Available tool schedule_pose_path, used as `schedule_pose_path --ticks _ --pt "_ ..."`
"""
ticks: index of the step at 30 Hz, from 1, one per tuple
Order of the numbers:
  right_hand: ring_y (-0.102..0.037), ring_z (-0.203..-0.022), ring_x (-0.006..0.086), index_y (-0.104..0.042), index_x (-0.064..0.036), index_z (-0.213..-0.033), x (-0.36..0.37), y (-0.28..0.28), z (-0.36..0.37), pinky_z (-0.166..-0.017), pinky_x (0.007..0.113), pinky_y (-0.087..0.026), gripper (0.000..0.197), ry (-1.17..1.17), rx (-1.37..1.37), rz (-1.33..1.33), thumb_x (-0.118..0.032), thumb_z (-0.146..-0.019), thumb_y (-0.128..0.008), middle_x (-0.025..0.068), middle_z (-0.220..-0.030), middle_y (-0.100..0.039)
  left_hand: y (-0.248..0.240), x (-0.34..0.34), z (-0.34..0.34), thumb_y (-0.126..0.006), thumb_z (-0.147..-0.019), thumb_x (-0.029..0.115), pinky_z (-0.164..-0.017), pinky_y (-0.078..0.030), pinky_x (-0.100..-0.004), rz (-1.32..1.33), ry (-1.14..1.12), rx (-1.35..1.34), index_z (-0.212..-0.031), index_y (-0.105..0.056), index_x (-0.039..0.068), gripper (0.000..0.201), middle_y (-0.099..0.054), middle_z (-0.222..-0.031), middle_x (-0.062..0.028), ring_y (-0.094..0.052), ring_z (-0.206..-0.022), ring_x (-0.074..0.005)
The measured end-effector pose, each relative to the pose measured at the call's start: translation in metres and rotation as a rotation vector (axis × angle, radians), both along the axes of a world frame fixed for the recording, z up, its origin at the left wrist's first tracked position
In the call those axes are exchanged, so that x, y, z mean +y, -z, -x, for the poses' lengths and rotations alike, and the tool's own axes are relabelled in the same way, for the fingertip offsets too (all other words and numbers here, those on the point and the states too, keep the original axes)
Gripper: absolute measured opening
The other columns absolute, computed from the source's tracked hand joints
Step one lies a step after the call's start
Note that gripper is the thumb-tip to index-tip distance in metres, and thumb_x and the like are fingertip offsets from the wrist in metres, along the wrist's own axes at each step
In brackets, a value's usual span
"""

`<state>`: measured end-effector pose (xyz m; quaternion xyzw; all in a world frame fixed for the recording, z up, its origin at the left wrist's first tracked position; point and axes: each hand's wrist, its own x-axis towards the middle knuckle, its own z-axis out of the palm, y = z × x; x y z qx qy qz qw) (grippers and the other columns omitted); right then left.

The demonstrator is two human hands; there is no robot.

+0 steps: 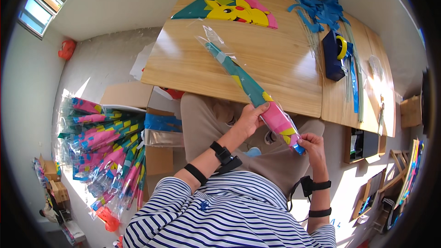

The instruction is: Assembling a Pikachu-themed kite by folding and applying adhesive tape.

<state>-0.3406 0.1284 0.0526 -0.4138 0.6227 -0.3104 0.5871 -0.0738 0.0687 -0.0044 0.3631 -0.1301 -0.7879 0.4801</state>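
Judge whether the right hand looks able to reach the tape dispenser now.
Probably, once the right hand lets go of the roll; nothing visible blocks the tape dispenser.

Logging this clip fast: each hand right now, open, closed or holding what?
Left hand: closed, holding the rolled multicoloured packet partway along.
Right hand: closed, pinching that packet's blue near end.
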Motion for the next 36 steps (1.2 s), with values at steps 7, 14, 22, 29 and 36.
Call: schedule_pose_path --ticks 7,14,22,29,36 --pt "-0.058 -0.057 0.0075 -0.073 -0.0012 -0.091 -0.003 0.001 0.002 -0.049 0.022 -0.042 0.006 0.002 -0.032 -0.034 -0.007 -0.089 -0.073 0.0012 -0.071 -0.068 0.004 -0.005 -0.013 -0.078 -0.092 0.032 -0.095 -0.059 -0.0438 -0.054 0.078 -0.033 -0.129 -0.059 0.005 0.050 -0.070 -0.120 -0.0098 -0.071 -0.107 -0.0232" --pt "-0.058 -0.055 0.0072 -0.073 -0.0003 -0.087 0.000 -0.002 0.010 -0.048 0.022 -0.041 0.004 -0.037 -0.031 -0.011 -0.004 -0.085 -0.073 0.0020 -0.070 -0.068 0.001 -0.020 -0.040 -0.079 -0.091 0.031 -0.078 -0.062 -0.0393 -0.065 -0.198 -0.046 -0.117 -0.061 0.007 0.039 -0.073 -0.105 -0.0105 -0.073 -0.089 -0.0225" --pt "-0.058 -0.053 0.0080 -0.072 -0.0001 -0.085 -0.002 -0.004 0.025 -0.045 0.023 -0.042 0.003 -0.095 -0.008 -0.042 -0.003 -0.084 -0.073 0.0026 -0.068 -0.067 0.005 -0.024 -0.049 -0.077 -0.094 0.020 -0.081 -0.062 -0.0450 -0.008 -0.249 0.052 -0.115 -0.058 0.009 0.030 -0.069 -0.110 -0.0111 -0.071 -0.100 -0.0264" --pt "-0.061 -0.061 0.0087 -0.073 0.0014 -0.091 -0.004 -0.005 0.023 -0.051 0.023 -0.044 0.009 -0.037 0.035 0.016 -0.006 -0.086 -0.073 0.0034 -0.073 -0.069 0.009 -0.022 -0.039 -0.078 -0.093 0.022 -0.079 -0.062 -0.0393 -0.050 -0.242 0.070 -0.116 -0.058 0.008 0.033 -0.069 -0.110 -0.0088 -0.071 -0.098 -0.0229" --pt "-0.063 -0.067 0.0100 -0.074 0.0022 -0.096 0.034 -0.017 0.058 -0.061 0.023 -0.047 0.013 -0.019 0.054 0.047 -0.008 -0.088 -0.072 0.0033 -0.077 -0.069 0.010 -0.022 -0.034 -0.079 -0.093 0.023 -0.082 -0.062 -0.0411 -0.071 -0.246 0.069 -0.118 -0.058 0.009 0.035 -0.069 -0.111 -0.0081 -0.070 -0.100 -0.0230"
